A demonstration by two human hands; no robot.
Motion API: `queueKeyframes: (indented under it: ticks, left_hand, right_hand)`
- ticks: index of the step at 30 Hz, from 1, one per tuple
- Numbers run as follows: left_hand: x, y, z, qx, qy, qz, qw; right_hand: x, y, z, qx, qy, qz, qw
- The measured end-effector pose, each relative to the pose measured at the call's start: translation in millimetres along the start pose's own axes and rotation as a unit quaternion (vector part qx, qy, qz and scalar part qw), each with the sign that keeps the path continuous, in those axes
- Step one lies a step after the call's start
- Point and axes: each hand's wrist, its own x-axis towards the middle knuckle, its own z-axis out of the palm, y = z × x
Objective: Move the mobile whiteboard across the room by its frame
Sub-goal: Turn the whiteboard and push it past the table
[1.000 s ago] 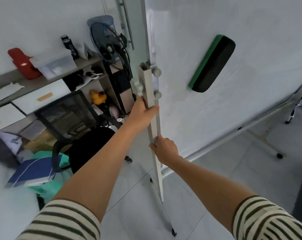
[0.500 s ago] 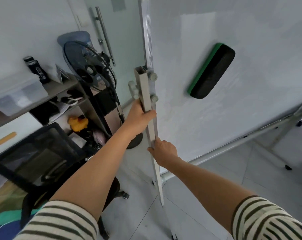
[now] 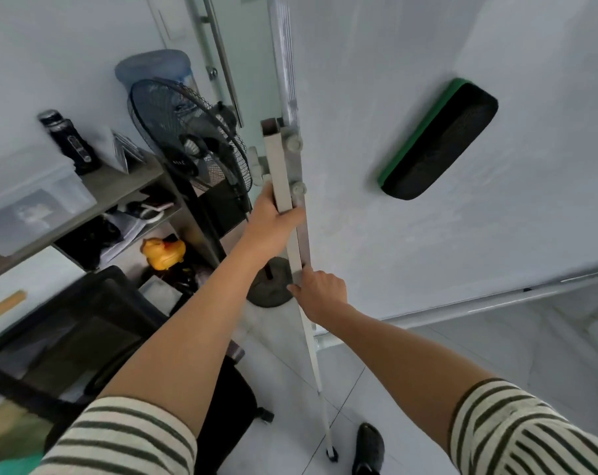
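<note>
The mobile whiteboard (image 3: 410,234) fills the right of the view, its white panel facing me. A grey upright frame post (image 3: 279,166) runs down its left edge to a caster (image 3: 332,455) on the floor. My left hand (image 3: 272,224) is wrapped around the post just below two grey knobs. My right hand (image 3: 320,291) grips the same post lower down. A green and black eraser (image 3: 438,140) sticks to the panel.
A black standing fan (image 3: 188,138) and its round base stand just left of the post. Grey shelves (image 3: 95,193) with a bottle, clear box and yellow duck toy lie further left. A black mesh chair (image 3: 78,337) is at lower left. My black shoe (image 3: 369,447) is near the caster.
The whiteboard and my hands have moved along the room: the fan and shelves have shifted rightward and closer, and the chair has slid lower left. Both hands keep the same hold on the post.
</note>
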Motion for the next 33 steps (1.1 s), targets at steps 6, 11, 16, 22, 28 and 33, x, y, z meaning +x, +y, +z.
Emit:
queueKeyframes:
  ticks: [6, 11, 16, 22, 28, 33]
  left_hand:
    - [63, -23, -30, 0.002, 0.041, -0.026, 0.999]
    - [97, -37, -50, -0.015, 0.052, -0.045, 0.997]
    - [122, -48, -64, -0.009, 0.030, -0.006, 0.999]
    - [117, -67, -78, 0.012, -0.018, -0.003, 1.000]
    - [61, -133, -58, 0.054, -0.050, -0.079, 0.994]
    - [0, -180, -8, 0.118, -0.267, -0.166, 0.942]
  right_hand:
    - [76, -23, 8, -0.011, -0.007, -0.029, 1.000]
    - [114, -40, 12, -0.015, -0.017, -0.040, 0.999]
    - [138, -54, 15, -0.026, -0.014, -0.017, 0.999]
    - [139, -59, 22, 0.031, -0.045, 0.054, 0.997]
    - [58, 4, 23, 0.155, -0.078, 0.152, 0.973]
    - [-52, 75, 20, 0.227, -0.057, 0.269, 0.934]
